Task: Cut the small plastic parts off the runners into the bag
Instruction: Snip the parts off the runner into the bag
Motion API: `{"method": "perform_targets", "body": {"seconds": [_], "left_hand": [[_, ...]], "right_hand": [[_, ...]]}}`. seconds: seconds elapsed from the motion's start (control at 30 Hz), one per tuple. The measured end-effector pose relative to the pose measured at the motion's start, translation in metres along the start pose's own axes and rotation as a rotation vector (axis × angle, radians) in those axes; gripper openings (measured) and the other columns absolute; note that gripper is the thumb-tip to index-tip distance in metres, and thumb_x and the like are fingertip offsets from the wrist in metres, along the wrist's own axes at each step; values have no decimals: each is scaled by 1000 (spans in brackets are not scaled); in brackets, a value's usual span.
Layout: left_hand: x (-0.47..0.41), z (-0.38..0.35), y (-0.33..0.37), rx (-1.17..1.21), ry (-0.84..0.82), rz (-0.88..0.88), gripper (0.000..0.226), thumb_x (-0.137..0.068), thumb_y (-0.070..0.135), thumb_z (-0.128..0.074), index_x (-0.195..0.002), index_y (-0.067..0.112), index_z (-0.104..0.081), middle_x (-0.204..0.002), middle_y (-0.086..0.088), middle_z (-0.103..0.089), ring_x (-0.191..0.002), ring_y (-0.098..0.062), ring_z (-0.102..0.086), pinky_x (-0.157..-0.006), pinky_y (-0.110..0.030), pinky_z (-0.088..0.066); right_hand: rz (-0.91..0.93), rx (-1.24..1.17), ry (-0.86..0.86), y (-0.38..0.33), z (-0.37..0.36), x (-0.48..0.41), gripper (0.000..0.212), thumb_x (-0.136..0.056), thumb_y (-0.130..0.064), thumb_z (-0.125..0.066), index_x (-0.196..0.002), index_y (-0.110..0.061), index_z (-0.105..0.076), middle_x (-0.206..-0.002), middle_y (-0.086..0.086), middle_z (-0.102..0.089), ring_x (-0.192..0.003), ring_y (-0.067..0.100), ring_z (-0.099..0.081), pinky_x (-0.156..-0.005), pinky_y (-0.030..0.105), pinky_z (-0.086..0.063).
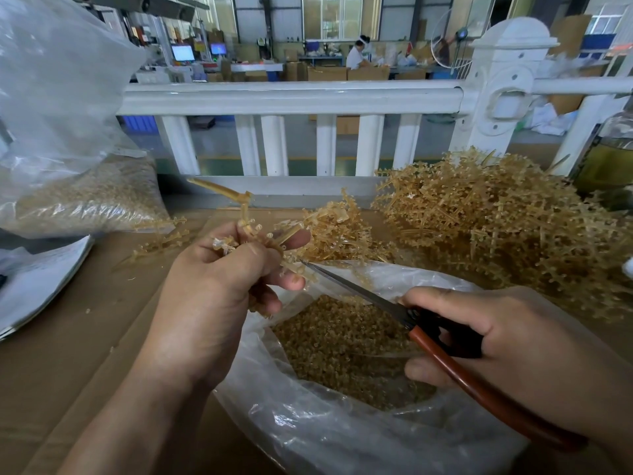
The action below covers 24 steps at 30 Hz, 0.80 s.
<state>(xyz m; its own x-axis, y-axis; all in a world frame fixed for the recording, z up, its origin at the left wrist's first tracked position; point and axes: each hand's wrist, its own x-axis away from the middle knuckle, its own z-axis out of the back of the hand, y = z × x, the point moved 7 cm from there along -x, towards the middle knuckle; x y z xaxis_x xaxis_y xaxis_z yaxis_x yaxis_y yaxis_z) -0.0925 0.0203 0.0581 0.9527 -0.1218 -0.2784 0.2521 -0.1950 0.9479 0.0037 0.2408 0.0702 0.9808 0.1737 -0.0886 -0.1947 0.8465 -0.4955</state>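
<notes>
Snipping over the bag (342,437)

My left hand (212,289) is gripping a runner (246,214); my right hand (507,341) is holding scissors (404,311), tips touching the runner.

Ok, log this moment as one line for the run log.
step: trimming runner | left hand: grips runner | right hand: holds scissors, tips at runner | bag: open below, holds cut parts

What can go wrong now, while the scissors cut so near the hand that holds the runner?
1. The tips of the scissors lie between fingers of the left hand, which grips the runner; a slip could nick one.
2. The cut is near the left edge of the open bag; parts may jump onto the cardboard, where loose bits already lie.
</notes>
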Motion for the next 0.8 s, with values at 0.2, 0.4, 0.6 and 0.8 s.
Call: {"method": "perform_targets", "body": {"seconds": [0.2,0.4,0.6,0.8], "left_hand": [[0,0,1,6,-10,-7,10,-68,14,-64,-69,21,-70,-104,-12,-78,-59,-18,-67,-43,-24,-45],[0,0,0,7,-1,-4,14,-75,11,-58,-87,3,-59,-105,-11,-78,-58,-18,-67,-42,-24,-45],[1,-1,1,11,10,0,10,-73,11,-59,-82,7,-62,-104,-12,-78,-58,-18,-66,-42,-24,-45],[2,-3,2,10,8,14,11,-74,11,-58,-84,7,-61,-105,-11,-78,-59,-17,-67,-43,-24,-46]], "right_hand": [[1,31,-1,0,1,1,66,-63,-99,-40,-111,-56,-56,-78,-23,-67,-66,-4,-64,-57,20,-49],[-25,23,-17,-1,1,2,66,-59,-102,-38,-111,-64,-53,-79,-23,-68,-66,-6,-65,-59,21,-50],[-34,46,-29,-2,1,2,69,-58,-103,-34,-111,-62,-52,-76,-23,-67,-63,-6,-63,-58,23,-50],[-43,53,-32,1,2,2,55,-61,-101,-37,-103,-68,-50,-78,-23,-68,-63,-7,-63,-57,22,-50]]}}
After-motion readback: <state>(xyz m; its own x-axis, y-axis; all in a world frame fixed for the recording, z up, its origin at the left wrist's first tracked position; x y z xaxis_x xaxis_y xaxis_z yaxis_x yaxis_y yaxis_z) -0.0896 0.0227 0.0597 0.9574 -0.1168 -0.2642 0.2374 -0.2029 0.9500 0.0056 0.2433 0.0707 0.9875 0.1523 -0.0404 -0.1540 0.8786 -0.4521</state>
